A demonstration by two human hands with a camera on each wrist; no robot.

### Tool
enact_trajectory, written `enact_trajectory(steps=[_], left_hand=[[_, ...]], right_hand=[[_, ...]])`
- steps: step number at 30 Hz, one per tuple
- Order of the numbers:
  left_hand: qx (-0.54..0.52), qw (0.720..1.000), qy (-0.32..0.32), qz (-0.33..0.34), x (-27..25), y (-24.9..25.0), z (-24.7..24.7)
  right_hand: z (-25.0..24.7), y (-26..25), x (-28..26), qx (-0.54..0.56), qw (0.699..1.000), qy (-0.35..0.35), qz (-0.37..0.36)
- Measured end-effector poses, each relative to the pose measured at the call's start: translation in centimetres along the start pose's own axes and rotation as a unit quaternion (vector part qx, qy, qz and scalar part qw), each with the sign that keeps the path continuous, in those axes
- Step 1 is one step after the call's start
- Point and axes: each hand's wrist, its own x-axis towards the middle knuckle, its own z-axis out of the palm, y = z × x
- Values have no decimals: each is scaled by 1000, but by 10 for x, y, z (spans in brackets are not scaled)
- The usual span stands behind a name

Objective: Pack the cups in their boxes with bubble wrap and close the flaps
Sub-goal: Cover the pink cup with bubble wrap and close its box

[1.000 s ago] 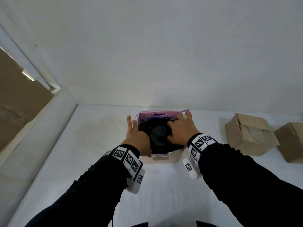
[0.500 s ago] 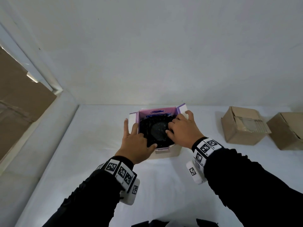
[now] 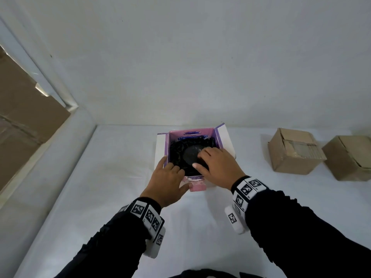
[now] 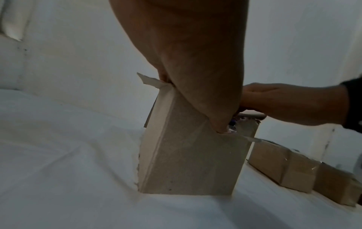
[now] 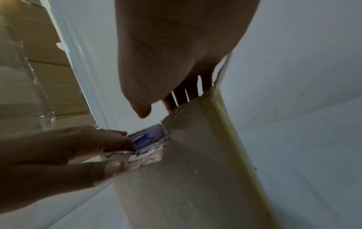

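Note:
A white box (image 3: pixel 226 141) with a purple lining stands open at the back of the table. Inside it sits a cup wrapped in black bubble wrap (image 3: pixel 189 155). My right hand (image 3: pixel 198 160) lies flat on the wrap, its fingers (image 5: pixel 184 96) reaching down past the rim. At the near left corner my left hand (image 3: pixel 179 178) pinches the near flap (image 3: pixel 197 183) between thumb and fingers. The right wrist view shows that pinch (image 5: pixel 145 151) clearly. In the left wrist view the box's outer wall (image 4: pixel 192 162) stands upright under my palm.
Two closed brown cardboard boxes (image 3: pixel 295 155) (image 3: pixel 349 157) sit to the right on the white tablecloth (image 3: pixel 120 177). A large cardboard sheet (image 3: pixel 24 117) leans beyond the table's left edge. A white wall stands just behind the box.
My left hand has slid from the box's left side to its near rim and taken the near flap. The side flaps have spread outward. The right hand stays on the wrap.

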Motion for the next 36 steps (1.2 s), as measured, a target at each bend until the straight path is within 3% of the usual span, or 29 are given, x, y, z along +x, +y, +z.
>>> enact_trajectory(steps=[3,9,14,19,22,24,26,28,30,32,34,36], left_hand=[[0,1000,0,0,-1,0,0],[14,999,43,-12,11,-17,-10],[120,980,-143,-67,26,-29,-30],[120,972,-178,-90,38,-24,-26],[119,972,-178,-97,36,-27,-21],[101,978,-156,-91,31,-29,-20],[42,989,-91,-108,20,-30,-19],[-41,986,-8,-162,9,-34,-18],[-88,963,53,-250,1,-42,-15],[-158,920,73,-352,-1,-48,-17],[-289,865,106,-397,3,-46,-26],[-368,832,174,-377,11,-38,-35]], right_hand=[[-1,-1,5,-66,995,-79,-1],[-7,6,38,-48,995,-90,14],[-1,19,64,-85,981,-170,39],[3,21,68,-100,971,-212,52],[1,24,64,-82,980,-176,37],[-3,28,56,-42,993,-108,38],[-8,31,41,0,996,1,84],[-9,35,19,36,978,104,176],[-7,39,-3,111,945,158,263],[-5,40,-15,256,900,182,302],[-5,32,-21,340,874,209,277],[-6,19,-20,338,888,218,225]])
